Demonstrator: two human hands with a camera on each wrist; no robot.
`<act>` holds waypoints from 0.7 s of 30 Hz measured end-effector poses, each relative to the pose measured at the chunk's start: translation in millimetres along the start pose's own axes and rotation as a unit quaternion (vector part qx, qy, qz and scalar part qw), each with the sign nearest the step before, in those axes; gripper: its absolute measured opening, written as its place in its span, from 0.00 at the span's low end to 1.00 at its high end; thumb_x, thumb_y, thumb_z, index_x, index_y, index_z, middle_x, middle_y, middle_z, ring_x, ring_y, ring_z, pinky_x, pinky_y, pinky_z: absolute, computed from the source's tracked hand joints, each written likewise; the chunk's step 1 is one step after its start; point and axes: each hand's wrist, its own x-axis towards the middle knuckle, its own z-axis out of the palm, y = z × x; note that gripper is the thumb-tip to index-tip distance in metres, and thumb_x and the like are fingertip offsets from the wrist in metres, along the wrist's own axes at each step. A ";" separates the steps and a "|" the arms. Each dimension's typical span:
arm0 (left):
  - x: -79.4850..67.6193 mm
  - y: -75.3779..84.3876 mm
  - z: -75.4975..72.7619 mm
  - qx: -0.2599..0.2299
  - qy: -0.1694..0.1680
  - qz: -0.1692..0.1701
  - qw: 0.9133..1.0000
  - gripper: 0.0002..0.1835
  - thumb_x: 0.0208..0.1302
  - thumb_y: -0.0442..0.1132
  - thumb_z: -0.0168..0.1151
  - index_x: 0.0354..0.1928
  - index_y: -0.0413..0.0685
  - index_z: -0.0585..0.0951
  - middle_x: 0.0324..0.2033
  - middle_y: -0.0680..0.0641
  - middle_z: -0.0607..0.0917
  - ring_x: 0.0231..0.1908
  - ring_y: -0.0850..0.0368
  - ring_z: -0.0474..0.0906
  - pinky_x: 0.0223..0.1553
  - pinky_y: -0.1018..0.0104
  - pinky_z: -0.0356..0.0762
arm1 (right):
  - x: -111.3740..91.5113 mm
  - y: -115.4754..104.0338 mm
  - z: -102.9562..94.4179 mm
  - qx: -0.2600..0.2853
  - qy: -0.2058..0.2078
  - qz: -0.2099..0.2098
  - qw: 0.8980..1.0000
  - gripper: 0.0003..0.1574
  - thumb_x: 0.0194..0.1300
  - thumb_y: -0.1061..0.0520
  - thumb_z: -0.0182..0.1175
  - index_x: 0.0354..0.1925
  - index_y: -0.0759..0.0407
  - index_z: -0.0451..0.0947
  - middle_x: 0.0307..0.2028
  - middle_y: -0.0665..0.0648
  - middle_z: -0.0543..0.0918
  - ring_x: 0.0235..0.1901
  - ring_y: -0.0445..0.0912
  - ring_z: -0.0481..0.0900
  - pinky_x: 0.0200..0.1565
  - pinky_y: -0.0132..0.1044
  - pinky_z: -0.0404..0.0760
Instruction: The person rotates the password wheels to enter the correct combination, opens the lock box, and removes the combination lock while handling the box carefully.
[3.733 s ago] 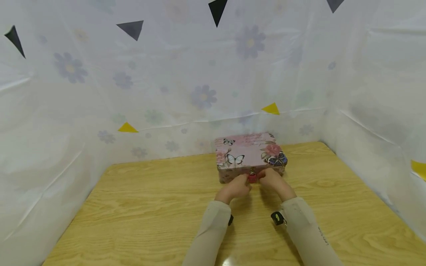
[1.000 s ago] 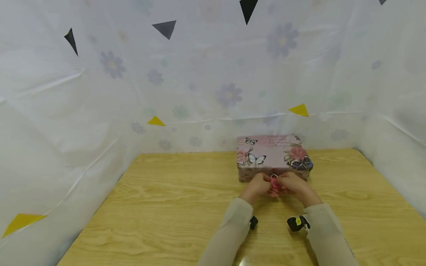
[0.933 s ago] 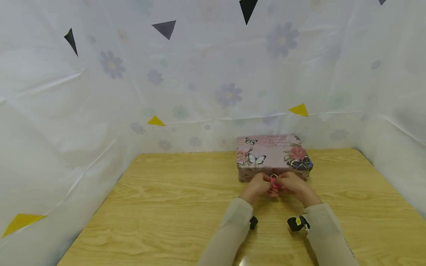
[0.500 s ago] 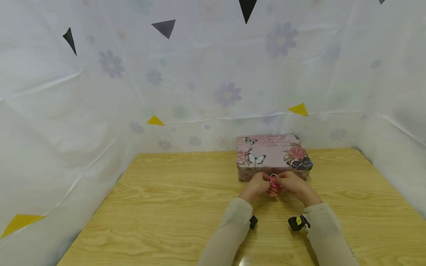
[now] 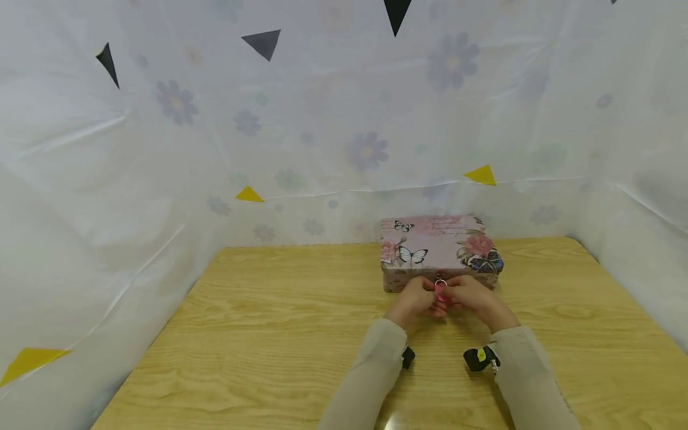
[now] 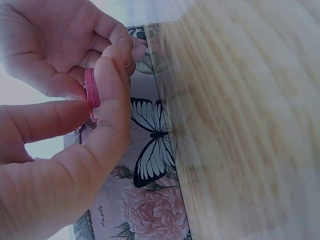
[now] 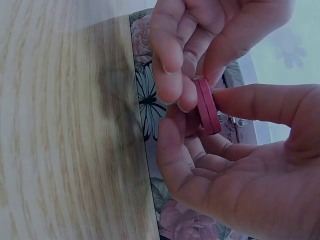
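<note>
Pinching at the front of the box [image 5: 396, 279], both hands meet on one red padlock [image 7: 207, 107] — left hand [image 5: 415, 298] with thumb and index finger on it, right hand [image 5: 474, 297] with thumb against one face, fingers curled beyond. Padlock is just in front of the box; silver ring [image 5: 441, 280] shows above it, by the clasp [image 5: 440, 275] on the box's front. Step in hand, my read: working the padlock at the clasp, not the lid [image 5: 438, 240] yet — that's down. Next move seems to call for one hand steadying the padlock while the other's fingertips do the fine turning or pulling; can't tell if the ring is fastened, fingers cover too much. Box sits on the far part of the wooden table [image 5: 269, 334]. Pale sleeves [image 5: 362, 376] reach in from the near side of the box, a black device [image 5: 477, 359] by each cuff. Behind the box: flower-printed sheet [image 5: 322, 89], yellow triangle [image 5: 482, 175] above the box's right half.
</note>
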 end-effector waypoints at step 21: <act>-5.0 3.8 0.7 -0.003 0.005 -0.007 1.000 0.06 0.67 0.21 0.47 0.38 0.36 0.70 0.34 0.25 0.82 0.38 0.31 0.82 0.40 0.51 0.84 | -0.2 -0.8 0.2 -0.030 0.009 0.005 0.999 0.19 0.70 0.65 0.46 0.47 0.84 0.70 0.30 0.51 0.80 0.31 0.39 0.79 0.38 0.35 0.82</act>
